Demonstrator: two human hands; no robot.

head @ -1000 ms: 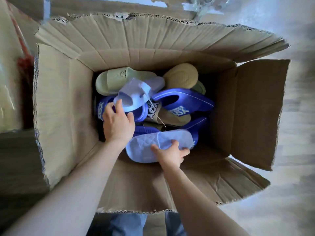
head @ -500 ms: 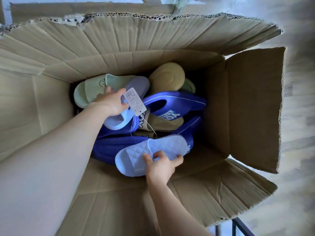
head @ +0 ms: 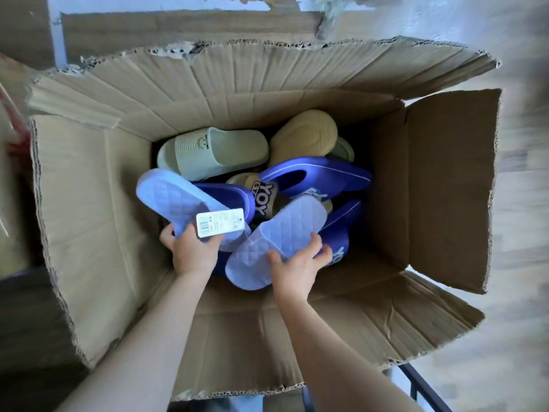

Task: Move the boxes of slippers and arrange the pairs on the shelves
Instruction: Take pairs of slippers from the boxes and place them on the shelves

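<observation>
Cardboard box [head: 89, 233], flaps splayed open, fills most of the view; the slippers lie jumbled at its bottom. Both hands are down inside. Left hand [head: 190, 251] has fingers & thumb curled round one end of a pale lilac slipper [head: 172, 200], quilted sole up, far end pointing to approx. 10 o'clock; a white barcode tag [head: 219, 223] lies just above its fingers. Right hand [head: 297, 266] grips the side of a second lilac slipper [head: 285, 230], also sole up, far end toward 1 o'clock. The two near ends meet at 6 o'clock of the pile, making a V. Under & behind them: dark blue slippers [head: 320, 176], one w/ "YOY" lettering [head: 264, 194], a pale green slipper [head: 214, 150] at 11 o'clock, a beige one [head: 303, 135] at 12–1 o'clock. Looks like the step in hand is pulling a matched pair out of the box; shelving not yet started, no shelf clearly in view (dark metal frame [head: 421, 385] at 5 o'clock, can't tell what it is). Next move prob. calls for lifting both straight up past the box walls, keeping the pair together, minding the tag doesn't catch on the blue ones, then turning them sole down for the shelf.
</observation>
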